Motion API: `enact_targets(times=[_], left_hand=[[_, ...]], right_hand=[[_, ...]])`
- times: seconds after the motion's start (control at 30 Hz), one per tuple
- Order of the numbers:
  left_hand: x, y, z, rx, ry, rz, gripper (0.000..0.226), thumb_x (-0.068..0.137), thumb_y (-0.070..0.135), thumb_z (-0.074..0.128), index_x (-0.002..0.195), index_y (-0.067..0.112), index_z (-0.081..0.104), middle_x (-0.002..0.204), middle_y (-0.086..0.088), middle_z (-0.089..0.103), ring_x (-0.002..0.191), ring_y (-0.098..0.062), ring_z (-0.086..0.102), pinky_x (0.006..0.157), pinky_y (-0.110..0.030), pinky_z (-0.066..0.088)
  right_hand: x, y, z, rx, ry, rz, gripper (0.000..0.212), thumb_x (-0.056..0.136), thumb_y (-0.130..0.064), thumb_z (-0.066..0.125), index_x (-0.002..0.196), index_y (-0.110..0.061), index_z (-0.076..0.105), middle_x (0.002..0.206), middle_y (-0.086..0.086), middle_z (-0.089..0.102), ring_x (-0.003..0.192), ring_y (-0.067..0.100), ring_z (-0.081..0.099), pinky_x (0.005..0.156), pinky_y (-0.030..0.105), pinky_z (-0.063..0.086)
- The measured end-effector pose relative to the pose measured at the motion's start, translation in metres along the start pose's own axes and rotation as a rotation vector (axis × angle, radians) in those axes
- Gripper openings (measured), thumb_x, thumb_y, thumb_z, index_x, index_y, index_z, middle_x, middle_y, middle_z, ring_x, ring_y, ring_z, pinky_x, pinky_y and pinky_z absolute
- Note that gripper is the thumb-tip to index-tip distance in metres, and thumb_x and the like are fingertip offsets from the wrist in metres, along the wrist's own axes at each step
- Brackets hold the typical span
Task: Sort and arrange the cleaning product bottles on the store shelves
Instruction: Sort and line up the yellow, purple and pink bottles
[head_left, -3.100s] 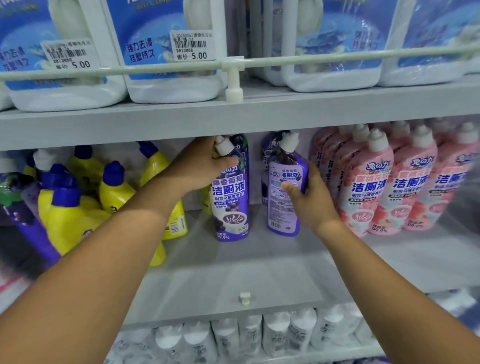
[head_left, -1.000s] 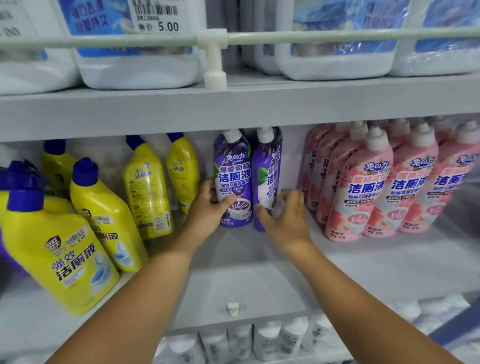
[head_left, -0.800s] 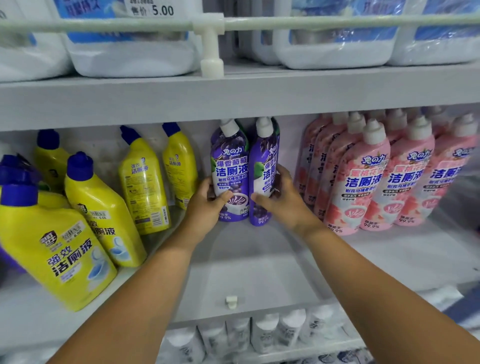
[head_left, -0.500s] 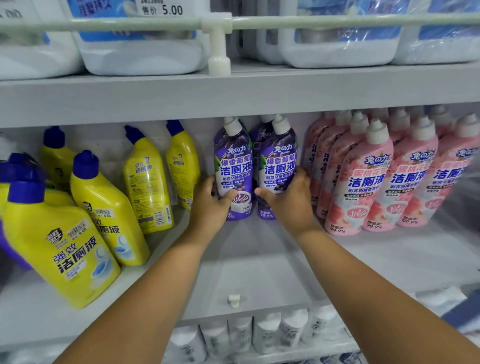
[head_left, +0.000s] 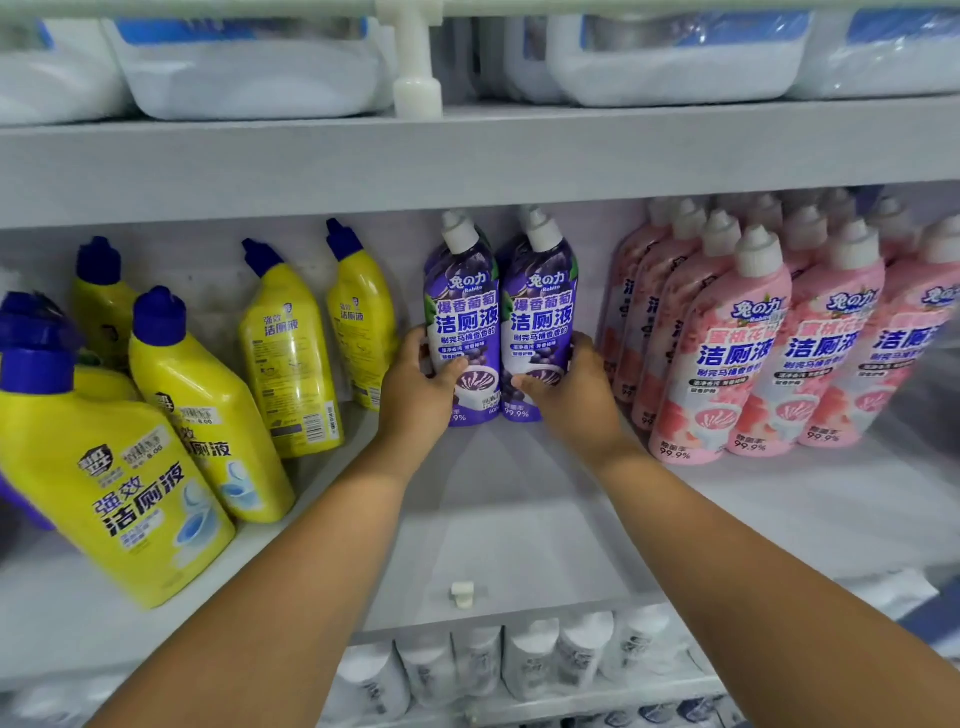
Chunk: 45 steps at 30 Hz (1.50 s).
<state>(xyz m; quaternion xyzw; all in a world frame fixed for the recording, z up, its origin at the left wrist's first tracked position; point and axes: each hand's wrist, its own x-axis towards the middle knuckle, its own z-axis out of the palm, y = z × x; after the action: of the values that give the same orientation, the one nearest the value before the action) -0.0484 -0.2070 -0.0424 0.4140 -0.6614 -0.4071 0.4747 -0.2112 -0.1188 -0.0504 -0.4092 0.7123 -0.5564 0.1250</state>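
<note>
Middle shelf, front edge at 6 o'clock: small white clip. Both forearms reach in toward 12. Left hand curls round the lower side of the left purple bottle, thumb across its front; right hand grips the right purple bottle likewise. The two bottles stand upright, touching, labels forward, at shelf rear. Yellow bottles at 9 o'clock, leaning; pink bottles in rows at 3 o'clock. White jugs on the shelf above, at 12.

Both forearms bare, no sleeves; left hand & right hand w/o gloves.
</note>
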Motion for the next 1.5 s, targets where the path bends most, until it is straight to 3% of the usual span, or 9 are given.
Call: enact_targets(times=[0.27, 0.43, 0.67, 0.87, 1.13, 1.23, 1.3, 1.4, 1.5], left_hand=[[0.009, -0.007, 0.001, 0.031, -0.06, 0.012, 0.039, 0.1, 0.018, 0.062, 0.138, 0.02, 0.051, 0.127, -0.001, 0.07, 0.105, -0.016, 0.071, 0.078, -0.026, 0.059], [0.009, -0.01, 0.003, 0.061, -0.048, 0.024, 0.041, 0.102, 0.021, 0.059, 0.141, 0.021, 0.049, 0.129, -0.001, 0.068, 0.103, -0.013, 0.069, 0.067, -0.01, 0.052], [0.005, -0.003, 0.009, -0.085, 0.07, -0.012, 0.049, 0.08, 0.034, 0.086, 0.121, 0.024, 0.061, 0.116, 0.006, 0.074, 0.1, -0.011, 0.073, 0.076, -0.03, 0.061], [0.004, 0.006, 0.011, -0.102, 0.103, -0.069, 0.044, 0.082, 0.025, 0.085, 0.121, 0.021, 0.064, 0.097, 0.011, 0.072, 0.075, 0.008, 0.068, 0.057, -0.009, 0.051], [-0.009, 0.007, 0.007, -0.176, 0.068, -0.142, 0.036, 0.085, 0.022, 0.082, 0.117, 0.026, 0.066, 0.109, 0.003, 0.077, 0.096, -0.013, 0.075, 0.088, -0.045, 0.062], [-0.027, 0.014, -0.009, -0.177, 0.12, -0.123, 0.039, 0.085, 0.026, 0.083, 0.119, 0.022, 0.063, 0.108, 0.012, 0.074, 0.092, 0.006, 0.069, 0.08, -0.018, 0.056], [-0.045, 0.022, -0.021, -0.152, 0.17, -0.172, 0.048, 0.085, 0.023, 0.082, 0.126, 0.026, 0.057, 0.112, 0.014, 0.066, 0.089, 0.006, 0.065, 0.069, -0.003, 0.045], [-0.076, 0.029, -0.05, -0.257, 0.321, -0.255, 0.045, 0.087, 0.002, 0.077, 0.125, 0.016, 0.057, 0.125, -0.014, 0.066, 0.099, -0.019, 0.063, 0.073, -0.009, 0.048], [-0.125, 0.047, -0.095, -0.263, 0.498, -0.248, 0.035, 0.089, 0.009, 0.076, 0.118, 0.02, 0.059, 0.114, -0.002, 0.069, 0.092, -0.008, 0.067, 0.073, -0.009, 0.051]], right_hand=[[0.007, -0.002, 0.008, -0.047, 0.055, -0.011, 0.058, 0.072, -0.019, 0.088, 0.119, -0.017, 0.053, 0.119, 0.003, 0.061, 0.097, 0.013, 0.062, 0.091, 0.036, 0.054], [0.01, 0.004, 0.01, -0.06, 0.05, -0.046, 0.059, 0.075, -0.019, 0.087, 0.123, -0.015, 0.053, 0.122, 0.003, 0.058, 0.098, 0.011, 0.058, 0.086, 0.027, 0.047], [0.011, 0.009, 0.001, 0.168, 0.011, -0.005, 0.051, 0.067, -0.032, 0.09, 0.109, -0.037, 0.06, 0.11, -0.006, 0.074, 0.098, 0.011, 0.073, 0.089, 0.044, 0.061], [0.016, 0.005, -0.001, 0.229, 0.001, -0.024, 0.051, 0.071, -0.026, 0.087, 0.116, -0.026, 0.063, 0.11, -0.003, 0.073, 0.098, 0.012, 0.072, 0.09, 0.047, 0.061], [0.007, 0.007, -0.007, 0.18, -0.022, -0.035, 0.05, 0.08, -0.016, 0.083, 0.124, -0.02, 0.06, 0.117, 0.0, 0.073, 0.101, 0.013, 0.072, 0.091, 0.048, 0.06], [-0.015, 0.006, -0.009, 0.231, 0.082, 0.028, 0.074, 0.076, -0.028, 0.085, 0.139, -0.013, 0.049, 0.128, 0.006, 0.06, 0.106, 0.024, 0.069, 0.095, 0.05, 0.057], [-0.037, -0.003, -0.004, 0.287, 0.096, 0.019, 0.059, 0.081, -0.01, 0.083, 0.131, -0.015, 0.052, 0.12, 0.002, 0.059, 0.098, 0.012, 0.068, 0.089, 0.032, 0.058], [-0.069, -0.017, 0.021, 0.321, -0.115, -0.013, 0.041, 0.084, -0.001, 0.077, 0.117, -0.018, 0.059, 0.112, 0.004, 0.066, 0.092, 0.009, 0.067, 0.073, 0.009, 0.05], [-0.093, -0.047, 0.059, 0.363, -0.322, -0.065, 0.035, 0.08, -0.019, 0.074, 0.113, -0.018, 0.062, 0.107, 0.0, 0.068, 0.094, 0.017, 0.066, 0.072, 0.008, 0.046]])
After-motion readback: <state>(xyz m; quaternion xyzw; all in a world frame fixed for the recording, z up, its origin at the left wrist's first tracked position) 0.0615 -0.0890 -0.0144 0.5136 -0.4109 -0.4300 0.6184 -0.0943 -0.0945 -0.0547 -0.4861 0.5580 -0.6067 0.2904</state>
